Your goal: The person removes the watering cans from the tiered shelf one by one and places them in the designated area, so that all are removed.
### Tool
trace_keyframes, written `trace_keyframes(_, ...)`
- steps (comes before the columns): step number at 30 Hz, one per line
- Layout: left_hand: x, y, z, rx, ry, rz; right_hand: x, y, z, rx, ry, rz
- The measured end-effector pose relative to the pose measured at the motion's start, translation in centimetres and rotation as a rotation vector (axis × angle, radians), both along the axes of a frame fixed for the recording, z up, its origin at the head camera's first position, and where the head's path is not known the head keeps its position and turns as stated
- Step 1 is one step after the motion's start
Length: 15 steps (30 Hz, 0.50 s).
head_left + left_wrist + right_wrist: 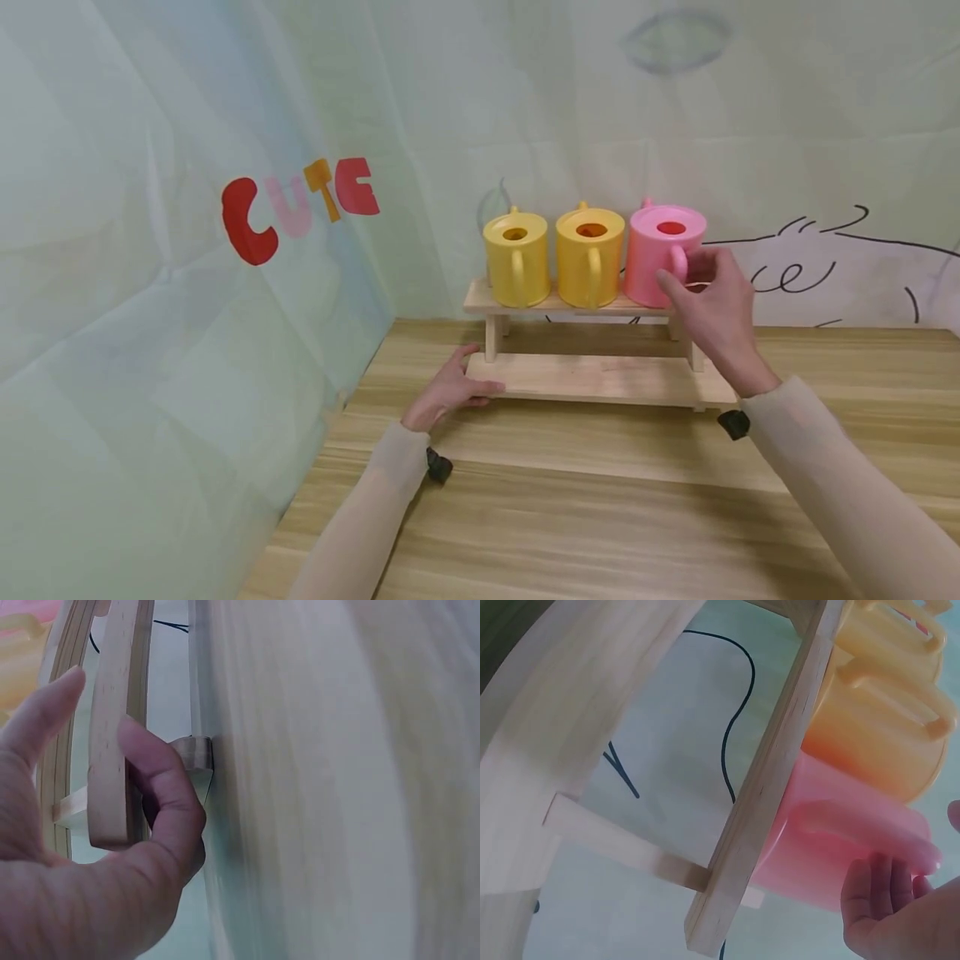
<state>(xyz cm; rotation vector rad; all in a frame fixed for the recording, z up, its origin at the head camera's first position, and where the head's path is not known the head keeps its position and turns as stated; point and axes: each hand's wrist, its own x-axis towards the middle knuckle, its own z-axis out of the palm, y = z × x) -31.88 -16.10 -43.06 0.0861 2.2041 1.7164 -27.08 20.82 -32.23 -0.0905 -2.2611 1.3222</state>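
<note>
Pink mug (651,267) on the rack's (592,375) top step, right end; my right grip (716,310) is at its handle (679,263).
Mug's upright, long axis vertical, just left of my right grip, handle angled out toward the rack's front right. Fingers one side of the handle, thumb the other; can't tell if they're pinching. Left grip (450,385) is hooked round the rack's lower left end, well apart from the mug, so right's nearer. I'd say any move hinges on that handle angle.
</note>
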Motion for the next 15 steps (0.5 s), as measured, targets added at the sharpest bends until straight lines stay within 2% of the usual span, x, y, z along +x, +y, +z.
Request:
trace_keyframes(9,0.0,0.5,-0.1,-0.013,-0.009,0.013,-0.7,-0.2,-0.1,-0.058,-0.081,-0.030)
trace_keyframes(15,0.1,0.7,0.0,-0.039,0.004,0.027,-1.3,-0.2,0.0,-0.105,-0.106,0.028)
